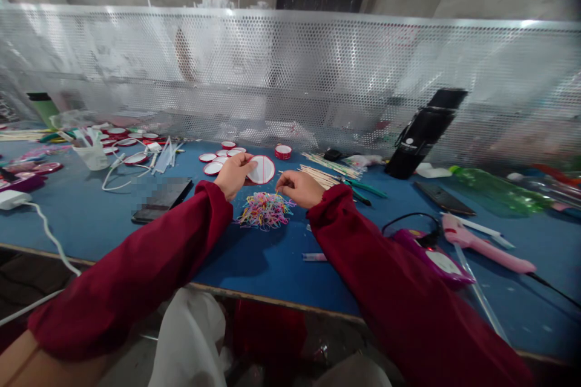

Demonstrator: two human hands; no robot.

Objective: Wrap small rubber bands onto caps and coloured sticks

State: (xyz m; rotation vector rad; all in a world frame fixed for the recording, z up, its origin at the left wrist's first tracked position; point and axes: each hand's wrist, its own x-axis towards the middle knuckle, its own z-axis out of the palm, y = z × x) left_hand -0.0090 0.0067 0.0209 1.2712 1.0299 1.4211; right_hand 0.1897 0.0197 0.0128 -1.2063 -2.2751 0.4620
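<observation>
My left hand grips a round white lid with a red rim by its left edge, its white face turned towards me. A thin reddish line runs down that face. My right hand is closed in a pinch just right of the lid, with a small yellow-orange rubber band at its fingertips. Below both hands lies a loose heap of thin multicoloured rubber bands on the blue table. Several more red-rimmed white lids rest behind my left hand, and a red-sided stack stands behind the held lid.
A phone lies left of my forearm. Wooden sticks and green-handled pliers lie right of my right hand. Further right are a black cylinder, a pink glue gun and a green bottle. Perforated metal backs the table.
</observation>
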